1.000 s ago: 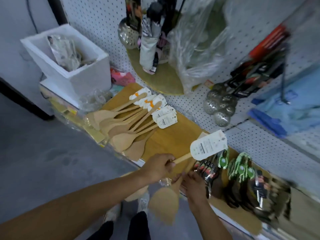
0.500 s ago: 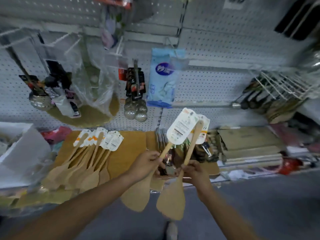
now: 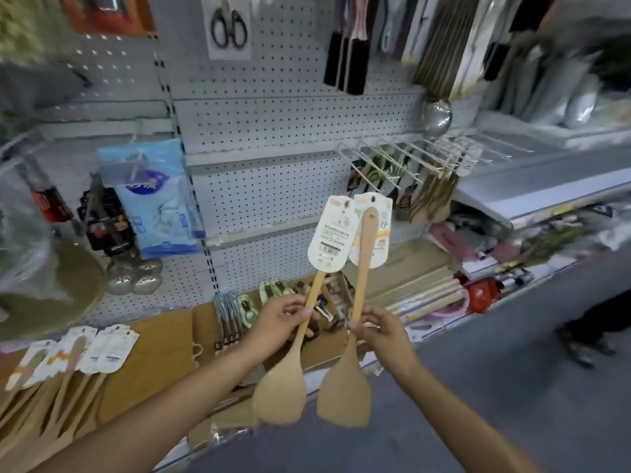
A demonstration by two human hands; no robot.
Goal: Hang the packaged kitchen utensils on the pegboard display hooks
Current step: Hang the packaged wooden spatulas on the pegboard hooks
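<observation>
Two wooden spatulas with white card labels stand upright in front of me, blades down. My left hand (image 3: 280, 322) grips the handle of the left spatula (image 3: 283, 387). My right hand (image 3: 379, 331) pinches the handle of the right spatula (image 3: 345, 394). Their label cards (image 3: 333, 233) overlap at the top, before the white pegboard (image 3: 273, 186). A row of white display hooks (image 3: 409, 151) juts out at the upper right, some carrying wooden utensils (image 3: 433, 196). More labelled wooden spatulas (image 3: 68, 363) lie on the shelf at the lower left.
A blue packet (image 3: 153, 199), metal strainers (image 3: 135, 274) and black-handled tools hang at the left. Scissors (image 3: 228, 25) hang at the top. Packaged cutlery (image 3: 246, 305) and wooden boards (image 3: 420, 288) lie on the low shelf. A person's legs (image 3: 594, 322) stand at the right on the grey floor.
My view has swung up and to the right along the pegboard. Both hands lifted the two spatulas upright and brought them side by side, towards the hooks at the right.
</observation>
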